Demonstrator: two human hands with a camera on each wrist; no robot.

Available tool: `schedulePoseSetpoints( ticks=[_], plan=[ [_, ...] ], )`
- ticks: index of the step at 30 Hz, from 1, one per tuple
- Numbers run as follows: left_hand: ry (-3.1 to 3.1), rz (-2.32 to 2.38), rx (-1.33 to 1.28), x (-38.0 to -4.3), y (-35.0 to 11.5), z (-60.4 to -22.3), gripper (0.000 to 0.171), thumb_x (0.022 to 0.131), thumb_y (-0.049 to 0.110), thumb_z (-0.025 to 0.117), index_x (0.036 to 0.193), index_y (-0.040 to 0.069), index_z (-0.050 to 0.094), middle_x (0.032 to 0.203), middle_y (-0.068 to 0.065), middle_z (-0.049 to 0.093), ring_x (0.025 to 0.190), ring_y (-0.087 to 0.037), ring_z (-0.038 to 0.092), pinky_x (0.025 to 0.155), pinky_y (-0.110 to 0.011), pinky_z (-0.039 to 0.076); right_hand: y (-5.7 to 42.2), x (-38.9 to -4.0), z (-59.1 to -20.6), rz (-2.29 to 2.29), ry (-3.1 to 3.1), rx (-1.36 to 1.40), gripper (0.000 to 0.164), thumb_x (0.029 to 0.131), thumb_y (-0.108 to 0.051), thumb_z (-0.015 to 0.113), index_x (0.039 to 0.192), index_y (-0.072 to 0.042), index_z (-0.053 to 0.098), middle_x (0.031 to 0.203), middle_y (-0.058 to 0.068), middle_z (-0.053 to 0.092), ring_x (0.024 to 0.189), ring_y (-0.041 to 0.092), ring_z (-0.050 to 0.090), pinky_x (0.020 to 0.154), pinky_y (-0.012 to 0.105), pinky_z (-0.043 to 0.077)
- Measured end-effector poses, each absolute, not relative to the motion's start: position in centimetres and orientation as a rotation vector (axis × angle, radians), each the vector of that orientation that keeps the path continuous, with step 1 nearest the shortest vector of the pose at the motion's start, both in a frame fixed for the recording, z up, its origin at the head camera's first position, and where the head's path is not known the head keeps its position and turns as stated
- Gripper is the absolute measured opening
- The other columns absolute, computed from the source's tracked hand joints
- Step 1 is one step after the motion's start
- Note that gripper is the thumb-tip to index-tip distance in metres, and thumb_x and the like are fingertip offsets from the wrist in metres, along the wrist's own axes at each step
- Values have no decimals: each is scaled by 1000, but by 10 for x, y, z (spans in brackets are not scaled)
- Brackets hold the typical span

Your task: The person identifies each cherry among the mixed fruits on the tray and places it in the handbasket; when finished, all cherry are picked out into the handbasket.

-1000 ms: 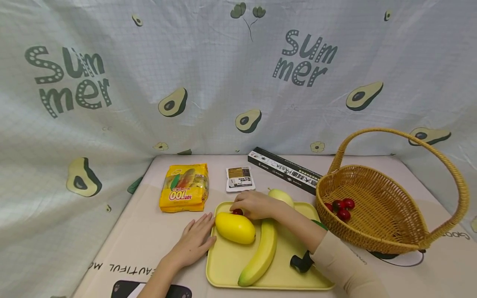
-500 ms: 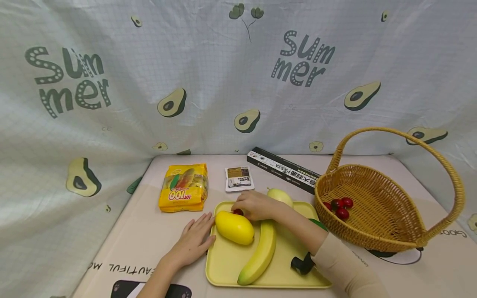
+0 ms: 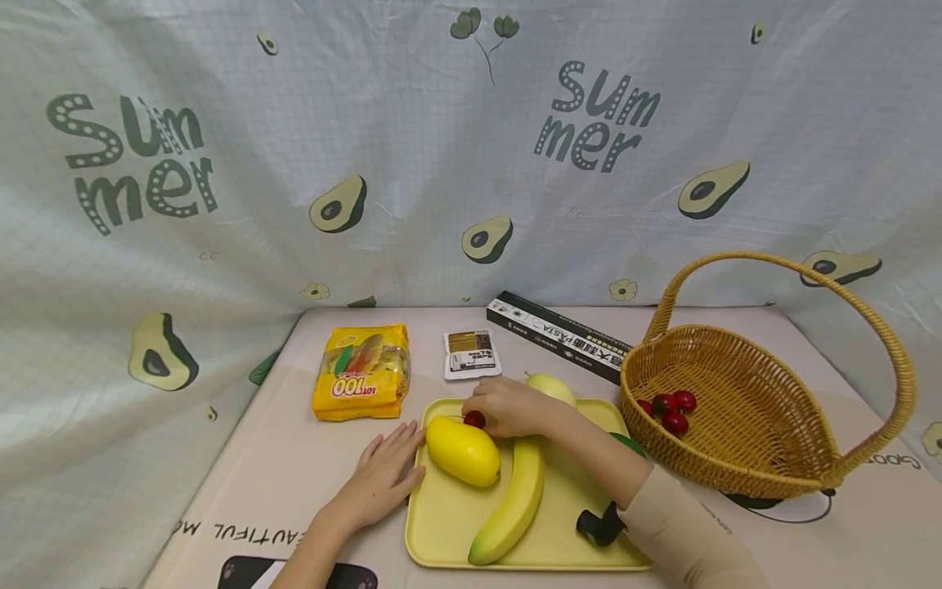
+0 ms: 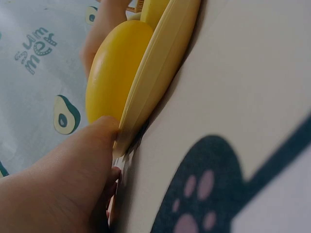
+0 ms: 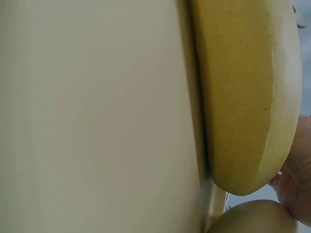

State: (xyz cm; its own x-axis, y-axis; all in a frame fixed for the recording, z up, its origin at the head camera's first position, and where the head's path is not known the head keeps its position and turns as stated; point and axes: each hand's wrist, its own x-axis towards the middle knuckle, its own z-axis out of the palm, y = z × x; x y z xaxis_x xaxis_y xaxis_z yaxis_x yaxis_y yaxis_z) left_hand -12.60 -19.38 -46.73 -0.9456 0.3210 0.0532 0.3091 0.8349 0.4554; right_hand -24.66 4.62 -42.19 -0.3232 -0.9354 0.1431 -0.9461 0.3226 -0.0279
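Observation:
In the head view my right hand (image 3: pixel 508 407) pinches a dark red cherry (image 3: pixel 474 419) by the back left part of a yellow tray (image 3: pixel 449 536). Just in front of the cherry lies a smooth yellow oval fruit (image 3: pixel 462 451), perhaps a mango. A banana (image 3: pixel 515 507) lies beside it, below my right wrist. My left hand (image 3: pixel 383 474) lies at the tray's left edge with fingers extended; the left wrist view has its thumb (image 4: pixel 104 128) against the tray rim (image 4: pixel 150 82). In the right wrist view the banana (image 5: pixel 248 92) hides part of my right hand (image 5: pixel 296 179).
A wicker basket (image 3: pixel 743 466) with a tall handle stands at right, several cherries (image 3: pixel 675 421) inside. Behind the tray are a pale green fruit (image 3: pixel 552 387), a white sachet (image 3: pixel 472 354) and a pasta box (image 3: pixel 559 335). A yellow candy bag (image 3: pixel 363 372) lies at back left.
My right hand has drawn the cherry slightly to the right, and more of it and its stem now show. The oval yellow fruit has turned a little. My left hand has stayed put.

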Motion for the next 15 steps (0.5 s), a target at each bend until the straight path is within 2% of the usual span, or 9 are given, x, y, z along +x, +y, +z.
schedulePoseSetpoints(
  ticks=[9, 15],
  plan=[
    [2976, 745, 501, -126, -194, -467, 55, 94, 33, 49, 142, 11, 34, 147, -7, 28, 136, -24, 21, 109, -49, 7, 52, -242, -415, 224, -2531, 1715, 30, 79, -24, 68, 107, -12, 64, 100, -1, 63, 91, 15, 54, 84, 27, 45],
    [2971, 749, 499, -126, -193, -467, 55, 94, 33, 49, 142, 12, 34, 147, -8, 28, 136, -24, 21, 109, -49, 7, 56, -240, -414, 270, -2515, 1713, 31, 79, -24, 68, 107, -11, 63, 100, 0, 63, 92, 16, 54, 86, 28, 44]
  ],
)
